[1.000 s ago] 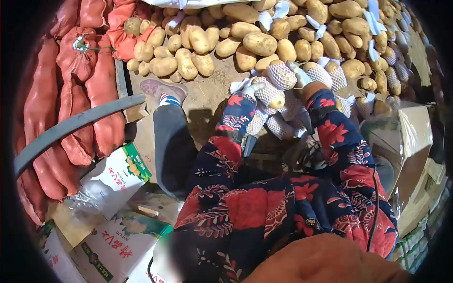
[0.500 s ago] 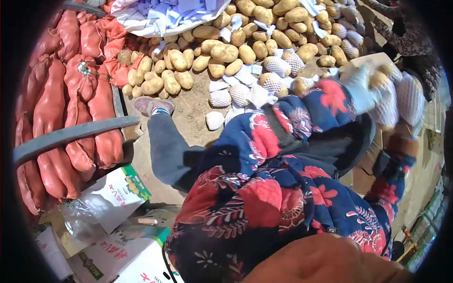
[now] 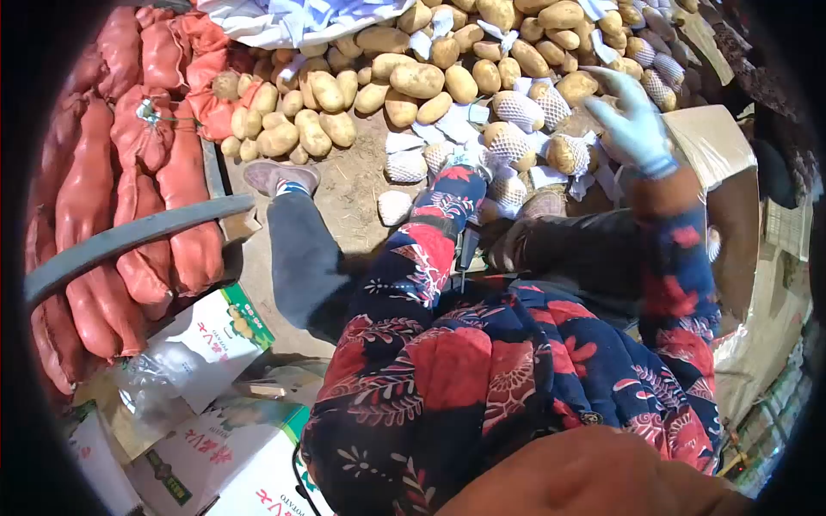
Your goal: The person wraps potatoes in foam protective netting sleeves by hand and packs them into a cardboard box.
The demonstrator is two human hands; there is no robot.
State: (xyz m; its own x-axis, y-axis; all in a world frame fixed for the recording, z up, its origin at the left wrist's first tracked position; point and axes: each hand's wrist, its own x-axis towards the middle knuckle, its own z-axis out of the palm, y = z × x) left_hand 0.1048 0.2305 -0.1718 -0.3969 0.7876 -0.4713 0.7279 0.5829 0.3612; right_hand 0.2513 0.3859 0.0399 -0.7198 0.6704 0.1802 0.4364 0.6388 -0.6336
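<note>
My right hand point(image 3: 635, 125), in a pale glove, is raised over the potatoes near the cardboard box, its fingers apart and nothing in it. My left hand point(image 3: 469, 159), also gloved, is low among potatoes in white foam nets point(image 3: 508, 142); its fingers are mostly hidden, so its grip is unclear. Close to it lie another netted potato point(image 3: 405, 167) and flat white foam nets point(image 3: 458, 125). Right of my leg stands the open cardboard box point(image 3: 731, 215), with a bit of white netting showing at its near side.
Bare potatoes point(image 3: 417, 80) are heaped ahead, beside a white sack point(image 3: 301, 30) of foam pieces. Filled red mesh bags point(image 3: 86, 215) lie at left behind a grey bar point(image 3: 138, 245). Printed potato cartons point(image 3: 211, 353) sit at lower left. A person's patterned sleeve shows at upper right.
Both hands have left the box side, where netted potatoes were held. My left hand has moved left to the netted potatoes on the ground; my right has risen, empty.
</note>
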